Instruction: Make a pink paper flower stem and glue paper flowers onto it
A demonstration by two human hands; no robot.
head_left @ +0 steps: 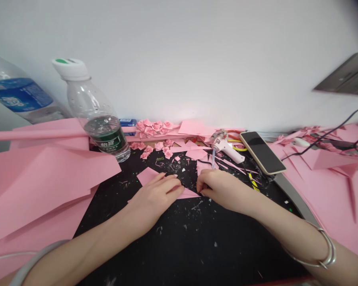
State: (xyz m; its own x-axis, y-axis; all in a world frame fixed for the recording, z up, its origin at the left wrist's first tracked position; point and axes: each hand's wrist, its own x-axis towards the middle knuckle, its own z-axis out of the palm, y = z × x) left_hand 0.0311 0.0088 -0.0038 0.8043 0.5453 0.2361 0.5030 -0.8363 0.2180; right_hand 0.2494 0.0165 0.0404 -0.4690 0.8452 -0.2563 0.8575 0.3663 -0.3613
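A piece of pink paper (146, 175) lies on the black tabletop (179, 238), partly hidden under my left hand (156, 196). That hand rests flat across it, palm down, fingers stretched forward. To the right, a narrow pointed end of pink paper sticks out. My right hand (223, 190) has its fingers curled in a pinch at this tip; the exact contact is partly hidden. Just beyond my right hand lies a pale pink hot glue gun (226, 147), with a clear glue stick hanging down towards the knuckles.
A half-full water bottle (103, 123) stands at the left by large pink sheets (47, 178). Small pink paper roses (153, 127) and scraps lie along the wall. A phone (264, 151) leans at the right, near a black cable (322, 137) and more pink sheets (322, 186).
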